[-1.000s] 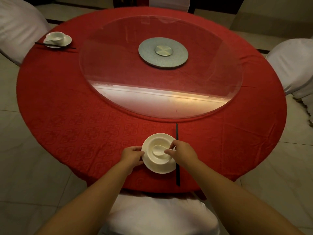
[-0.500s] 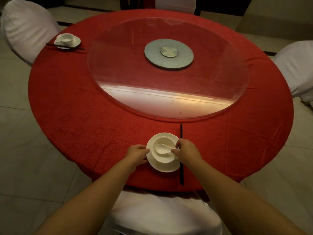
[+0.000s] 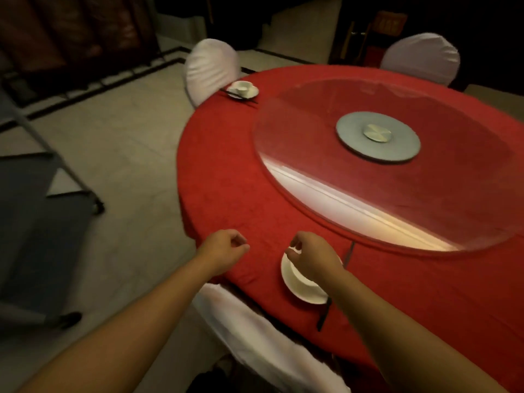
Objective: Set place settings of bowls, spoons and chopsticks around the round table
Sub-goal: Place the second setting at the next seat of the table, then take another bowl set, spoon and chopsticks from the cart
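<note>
A round table with a red cloth (image 3: 226, 180) fills the right of the view. At its near edge stands a white plate with a bowl (image 3: 300, 287), and black chopsticks (image 3: 324, 316) lie along its right side. My right hand (image 3: 312, 256) hovers over that bowl, fingers loosely curled, holding nothing; it hides the spoon. My left hand (image 3: 226, 248) hangs above the cloth left of the plate, fingers curled and empty. A second setting (image 3: 243, 89) of plate, bowl and chopsticks sits at the far left edge.
A glass turntable (image 3: 397, 177) with a grey hub (image 3: 378, 137) covers the table's middle. White-covered chairs stand at the near edge (image 3: 255, 330), far left (image 3: 211, 68) and far right (image 3: 422, 58). A grey wheeled cart (image 3: 42, 222) stands on the tiled floor to the left.
Both hands have let go of the near plate and bowl and lifted off. The view has swung left, so the cart and floor now show.
</note>
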`<state>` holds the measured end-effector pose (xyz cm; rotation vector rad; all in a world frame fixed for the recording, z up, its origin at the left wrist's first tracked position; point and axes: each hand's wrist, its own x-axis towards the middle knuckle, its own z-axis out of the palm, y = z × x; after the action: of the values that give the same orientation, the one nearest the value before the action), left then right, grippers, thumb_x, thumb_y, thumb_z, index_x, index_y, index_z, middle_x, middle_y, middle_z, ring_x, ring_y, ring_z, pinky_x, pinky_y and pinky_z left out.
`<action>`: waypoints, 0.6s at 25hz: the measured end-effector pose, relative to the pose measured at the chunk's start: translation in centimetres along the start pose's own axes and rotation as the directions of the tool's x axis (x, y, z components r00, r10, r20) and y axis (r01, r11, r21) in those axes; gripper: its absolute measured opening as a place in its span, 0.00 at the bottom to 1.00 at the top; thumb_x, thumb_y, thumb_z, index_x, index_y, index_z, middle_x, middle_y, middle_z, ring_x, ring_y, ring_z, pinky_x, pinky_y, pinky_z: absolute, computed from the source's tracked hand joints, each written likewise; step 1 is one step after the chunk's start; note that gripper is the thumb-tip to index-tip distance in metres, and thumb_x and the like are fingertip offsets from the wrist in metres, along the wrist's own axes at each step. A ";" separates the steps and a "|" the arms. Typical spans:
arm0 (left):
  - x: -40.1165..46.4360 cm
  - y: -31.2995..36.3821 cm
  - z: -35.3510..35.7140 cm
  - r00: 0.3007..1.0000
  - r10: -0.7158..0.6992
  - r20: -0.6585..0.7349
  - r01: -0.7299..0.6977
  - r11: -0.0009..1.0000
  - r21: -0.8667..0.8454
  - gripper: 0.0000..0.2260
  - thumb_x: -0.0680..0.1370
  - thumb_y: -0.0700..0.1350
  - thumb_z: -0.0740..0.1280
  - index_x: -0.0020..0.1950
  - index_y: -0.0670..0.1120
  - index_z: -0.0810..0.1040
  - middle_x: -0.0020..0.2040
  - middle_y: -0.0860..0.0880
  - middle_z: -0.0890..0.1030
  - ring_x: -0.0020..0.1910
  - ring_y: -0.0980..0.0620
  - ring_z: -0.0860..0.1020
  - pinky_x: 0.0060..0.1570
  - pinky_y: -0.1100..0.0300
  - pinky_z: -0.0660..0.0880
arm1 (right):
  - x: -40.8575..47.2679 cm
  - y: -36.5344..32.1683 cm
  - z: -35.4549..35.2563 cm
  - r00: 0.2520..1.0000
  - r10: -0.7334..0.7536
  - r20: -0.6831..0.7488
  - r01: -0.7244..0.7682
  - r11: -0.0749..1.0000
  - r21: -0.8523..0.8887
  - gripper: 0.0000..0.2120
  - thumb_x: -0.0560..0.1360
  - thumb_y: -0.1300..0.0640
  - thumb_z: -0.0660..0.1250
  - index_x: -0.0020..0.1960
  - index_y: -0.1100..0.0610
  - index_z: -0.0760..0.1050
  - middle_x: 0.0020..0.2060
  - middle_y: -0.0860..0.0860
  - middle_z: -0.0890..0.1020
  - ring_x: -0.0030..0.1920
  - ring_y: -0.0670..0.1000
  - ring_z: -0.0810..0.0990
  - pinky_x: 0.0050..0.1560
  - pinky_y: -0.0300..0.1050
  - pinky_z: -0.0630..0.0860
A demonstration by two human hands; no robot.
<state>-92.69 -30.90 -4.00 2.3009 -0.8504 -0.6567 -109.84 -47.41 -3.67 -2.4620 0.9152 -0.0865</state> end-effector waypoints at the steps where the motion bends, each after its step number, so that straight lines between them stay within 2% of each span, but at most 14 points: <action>1: -1.1 -0.6 -1.9 0.999 -0.007 -0.049 0.009 0.999 0.045 0.06 0.75 0.50 0.73 0.49 0.50 0.85 0.46 0.52 0.86 0.46 0.53 0.83 0.51 0.57 0.79 | 0.6 -2.0 0.0 0.997 -0.074 0.021 0.075 0.997 -0.014 0.10 0.75 0.51 0.67 0.52 0.55 0.79 0.50 0.52 0.82 0.51 0.55 0.80 0.49 0.49 0.77; 4: -4.5 -3.1 -8.1 0.981 -0.034 -0.190 0.072 0.977 0.199 0.07 0.74 0.54 0.72 0.48 0.51 0.83 0.47 0.52 0.85 0.46 0.51 0.82 0.46 0.61 0.75 | 2.2 -9.3 0.5 0.948 -0.299 0.106 0.306 0.950 -0.054 0.12 0.74 0.51 0.68 0.54 0.55 0.80 0.50 0.55 0.82 0.52 0.58 0.80 0.53 0.50 0.77; 8: -9.9 -8.6 -16.4 0.927 -0.092 -0.365 0.225 0.912 0.344 0.09 0.76 0.55 0.70 0.49 0.52 0.83 0.53 0.50 0.84 0.52 0.47 0.81 0.50 0.57 0.76 | 3.7 -21.0 3.5 0.809 -0.551 0.205 0.576 0.812 -0.092 0.14 0.74 0.47 0.67 0.55 0.54 0.79 0.52 0.55 0.81 0.53 0.59 0.80 0.52 0.50 0.78; 11: -14.3 -15.1 -22.3 0.852 -0.202 -0.482 0.380 0.873 0.305 0.09 0.76 0.56 0.69 0.48 0.52 0.80 0.52 0.51 0.81 0.52 0.48 0.79 0.49 0.55 0.76 | 4.2 -30.5 7.6 0.690 -0.665 0.286 0.710 0.699 -0.088 0.15 0.76 0.44 0.66 0.58 0.52 0.78 0.53 0.51 0.80 0.53 0.54 0.79 0.49 0.48 0.78; 15: -19.8 -25.2 -30.9 0.720 -0.341 -0.604 0.541 0.821 0.181 0.10 0.76 0.57 0.69 0.50 0.53 0.80 0.51 0.52 0.80 0.52 0.49 0.79 0.51 0.54 0.77 | 4.6 -44.3 14.6 0.560 -0.744 0.364 0.815 0.575 -0.079 0.16 0.77 0.41 0.65 0.59 0.49 0.76 0.53 0.48 0.79 0.51 0.50 0.78 0.51 0.47 0.80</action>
<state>-76.73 9.53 5.48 2.8381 -0.1164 0.0174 -76.63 -15.34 4.44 -2.8113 -0.4092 0.0942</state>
